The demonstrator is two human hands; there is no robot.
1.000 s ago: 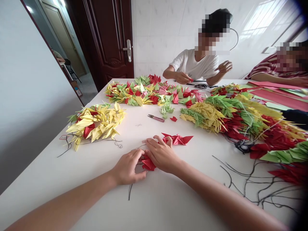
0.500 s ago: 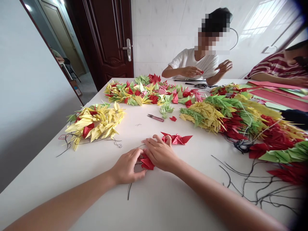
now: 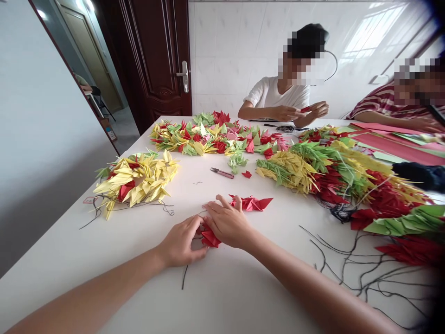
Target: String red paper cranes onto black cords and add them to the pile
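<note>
A red folded paper crane [image 3: 210, 237] lies low over the table between my two hands. My left hand [image 3: 181, 242] curls around its left side, thumb in front and fingers behind. From the right, my right hand [image 3: 228, 223] covers much of the crane and grips it, though its thumb is hidden. Dark thread [image 3: 185, 277] trails toward me from beneath my left hand. Just behind my right hand, more red paper cranes [image 3: 255, 203] lie in a short row. Thread snips [image 3: 222, 173] rest farther back, near a small red paper piece [image 3: 246, 174].
Yellow and red folded cranes [image 3: 139, 181] are heaped at left, with thread. A long multicoloured pile [image 3: 208, 134] lies at the back, another [image 3: 313, 167] at right. Loose black threads [image 3: 361, 273] spread at front right. Two people sit across, one holding red paper [image 3: 306, 109].
My hands keep almost the same hold on the red crane. The view has shifted slightly. The person in white has brought both hands together on a red paper piece.
</note>
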